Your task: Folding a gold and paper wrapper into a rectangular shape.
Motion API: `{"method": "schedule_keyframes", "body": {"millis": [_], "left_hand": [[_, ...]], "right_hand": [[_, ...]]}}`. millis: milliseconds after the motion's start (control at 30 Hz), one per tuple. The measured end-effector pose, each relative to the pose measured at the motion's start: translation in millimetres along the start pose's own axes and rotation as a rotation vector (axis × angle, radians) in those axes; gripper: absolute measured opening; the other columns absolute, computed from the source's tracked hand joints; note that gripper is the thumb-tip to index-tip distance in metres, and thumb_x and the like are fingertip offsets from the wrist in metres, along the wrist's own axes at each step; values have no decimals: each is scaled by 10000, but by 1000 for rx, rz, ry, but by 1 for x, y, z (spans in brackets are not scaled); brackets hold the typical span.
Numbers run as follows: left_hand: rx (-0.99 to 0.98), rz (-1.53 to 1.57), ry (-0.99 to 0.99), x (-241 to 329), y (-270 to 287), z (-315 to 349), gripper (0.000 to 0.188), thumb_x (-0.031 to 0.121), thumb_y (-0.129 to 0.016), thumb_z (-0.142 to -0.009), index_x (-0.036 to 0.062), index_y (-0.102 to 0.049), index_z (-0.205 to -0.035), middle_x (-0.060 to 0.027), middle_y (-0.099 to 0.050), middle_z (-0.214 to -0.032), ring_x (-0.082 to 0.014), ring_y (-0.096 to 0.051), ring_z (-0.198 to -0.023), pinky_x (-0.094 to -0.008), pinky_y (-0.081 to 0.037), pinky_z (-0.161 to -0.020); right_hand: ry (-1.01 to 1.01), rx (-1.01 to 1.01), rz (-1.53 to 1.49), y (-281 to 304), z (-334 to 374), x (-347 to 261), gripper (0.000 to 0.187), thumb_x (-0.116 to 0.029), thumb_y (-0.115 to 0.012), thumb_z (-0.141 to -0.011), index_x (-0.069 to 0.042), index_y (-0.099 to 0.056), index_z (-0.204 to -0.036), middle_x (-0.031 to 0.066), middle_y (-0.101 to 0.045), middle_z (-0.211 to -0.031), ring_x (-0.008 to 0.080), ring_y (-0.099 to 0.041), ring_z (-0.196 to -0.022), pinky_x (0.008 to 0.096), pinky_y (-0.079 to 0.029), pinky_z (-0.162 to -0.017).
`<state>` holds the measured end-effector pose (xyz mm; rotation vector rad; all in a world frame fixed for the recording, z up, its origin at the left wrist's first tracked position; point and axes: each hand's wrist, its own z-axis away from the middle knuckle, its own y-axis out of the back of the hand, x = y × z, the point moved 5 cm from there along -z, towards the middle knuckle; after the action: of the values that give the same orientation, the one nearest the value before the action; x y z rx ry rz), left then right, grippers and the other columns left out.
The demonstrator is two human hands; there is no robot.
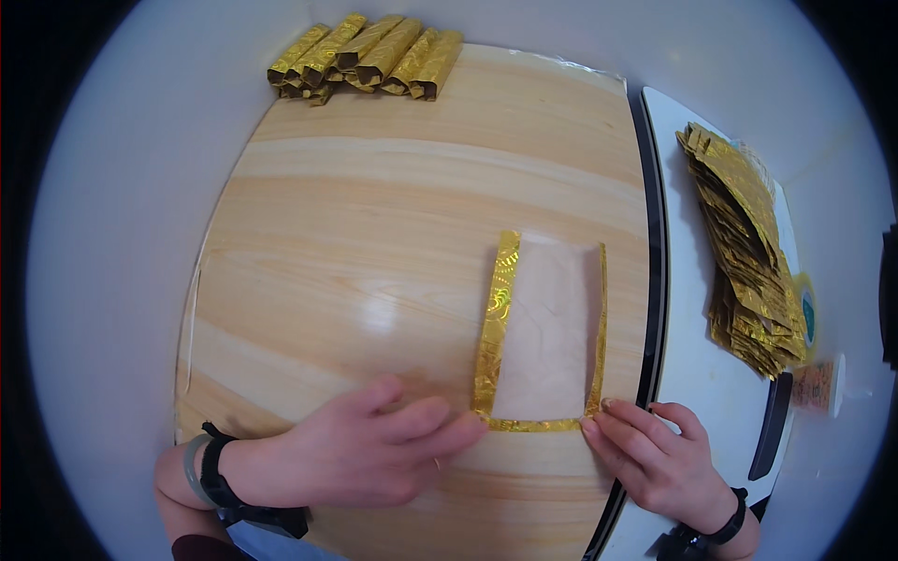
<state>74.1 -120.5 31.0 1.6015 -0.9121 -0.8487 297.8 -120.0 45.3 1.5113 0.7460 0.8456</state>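
A sheet of gold foil paper (543, 327) lies on the wooden board, pale inner side up. Its left, right and near edges are folded inward, showing shiny patterned gold strips; the right fold stands partly upright. My left hand (374, 449) reaches in from the left with fingers stretched and somewhat apart, one fingertip touching the sheet's near left corner. At the near right corner, my right hand (655, 458) pinches the folded edge between thumb and fingers.
Several rolled gold paper tubes (374, 56) are piled at the board's far left. On a white surface (678, 309) to the right rests a thick stack of gold paper sheets (744, 252). A tape roll (807, 313) and a small cup (819, 385) sit beside it. White walls enclose the wooden board (355, 234).
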Motion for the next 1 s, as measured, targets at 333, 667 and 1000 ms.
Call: {"method": "schedule_keyframes", "body": {"millis": [333, 667, 1000], "left_hand": [[113, 35, 117, -8, -1, 12, 311, 178, -678, -679, 154, -734, -984, 58, -579, -1036, -176, -450, -902, -321, -359, -692], [133, 66, -70, 10, -6, -21, 99, 146, -593, -682, 55, -582, -717, -21, -462, -784, -151, -502, -807, -233, -394, -646], [113, -33, -74, 15, -5, -18, 133, 174, -584, -620, 50, -622, -653, -39, -478, -876, -180, -497, -849, -237, -405, -667]], "right_hand": [[-3, 12, -21, -1, -2, 6, 390, -89, -629, -730, -95, -709, -1112, -7, -604, -1161, 156, -567, -1165, 321, -434, -912], [-45, 147, -198, 19, -13, -12, 485, -48, -612, -677, 62, -620, -1149, 144, -602, -1044, 290, -604, -971, 360, -525, -770], [-62, 22, -116, 12, -11, -13, 527, -106, -582, -742, 25, -577, -1252, 120, -561, -1134, 258, -534, -1137, 386, -450, -953]]}}
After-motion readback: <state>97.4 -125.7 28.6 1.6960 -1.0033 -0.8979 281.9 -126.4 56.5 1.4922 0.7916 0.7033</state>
